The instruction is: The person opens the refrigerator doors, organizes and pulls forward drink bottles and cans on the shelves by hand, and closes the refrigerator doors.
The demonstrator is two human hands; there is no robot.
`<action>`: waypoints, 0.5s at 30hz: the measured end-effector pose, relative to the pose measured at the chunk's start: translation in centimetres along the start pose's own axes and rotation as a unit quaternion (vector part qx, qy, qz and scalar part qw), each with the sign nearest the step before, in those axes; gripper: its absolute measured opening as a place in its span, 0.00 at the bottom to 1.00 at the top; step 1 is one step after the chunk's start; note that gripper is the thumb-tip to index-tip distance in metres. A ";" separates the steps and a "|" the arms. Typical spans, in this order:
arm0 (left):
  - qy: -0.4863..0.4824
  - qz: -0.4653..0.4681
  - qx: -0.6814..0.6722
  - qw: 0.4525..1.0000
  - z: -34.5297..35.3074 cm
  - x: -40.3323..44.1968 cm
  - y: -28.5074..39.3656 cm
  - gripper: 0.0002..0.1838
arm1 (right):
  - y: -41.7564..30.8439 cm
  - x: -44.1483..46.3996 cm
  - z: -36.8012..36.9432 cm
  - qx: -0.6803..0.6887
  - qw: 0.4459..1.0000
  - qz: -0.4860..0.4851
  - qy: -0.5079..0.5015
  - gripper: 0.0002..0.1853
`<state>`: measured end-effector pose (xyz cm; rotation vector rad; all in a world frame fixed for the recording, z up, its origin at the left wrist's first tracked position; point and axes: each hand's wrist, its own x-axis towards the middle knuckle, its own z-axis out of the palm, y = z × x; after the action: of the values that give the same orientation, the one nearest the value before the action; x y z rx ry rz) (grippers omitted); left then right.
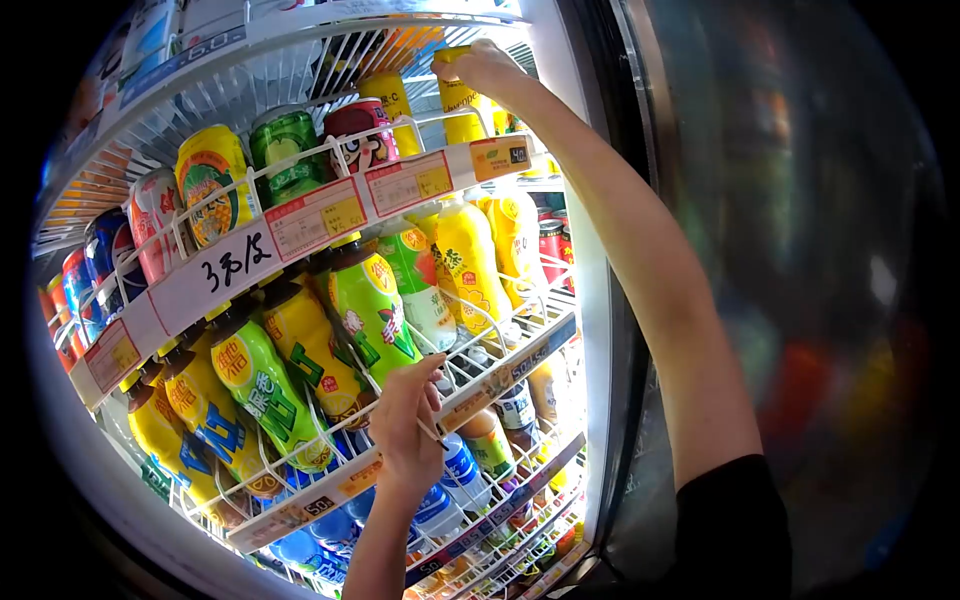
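High on the top shelf, my right hand (485, 72) has its fingers closed round the upper part of a yellow Schweppes can (461, 105), which stands upright behind the front rail. Another yellow can (387, 100) is just left of it, beside a dark red can (357, 128). Lower down, my left hand (410, 415) curls its fingers at the front wire rail (462, 385) of the middle shelf. Green-labelled tea bottles (375, 310) lean just behind that hand. Part of its grip is hidden by the hand itself.
Several cans line the top shelf, among them a green can (288, 155) and a pineapple can (213, 180). Price strips (235, 255) run along the shelf fronts. Blue-labelled bottles (460, 470) stand below. The fridge's door frame (640, 400) is at right.
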<state>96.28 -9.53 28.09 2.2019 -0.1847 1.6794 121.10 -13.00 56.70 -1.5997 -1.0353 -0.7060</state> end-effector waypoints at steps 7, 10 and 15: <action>-0.030 0.017 0.006 0.999 -0.6 0.0 0.2 0.17 | 1.0 1.6 0.4 0.070 0.994 0.035 -0.079 0.27; -0.030 0.020 0.008 0.999 -0.5 0.0 0.1 0.17 | 0.6 2.1 0.5 0.053 0.994 0.061 -0.070 0.27; -0.020 0.029 0.018 0.999 -0.4 0.1 0.1 0.13 | -1.0 -0.4 -2.5 0.082 0.988 0.003 -0.128 0.29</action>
<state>95.97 -9.45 28.31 2.2775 -0.2326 1.6835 120.21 -15.43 57.45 -1.5741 -1.2412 -0.4056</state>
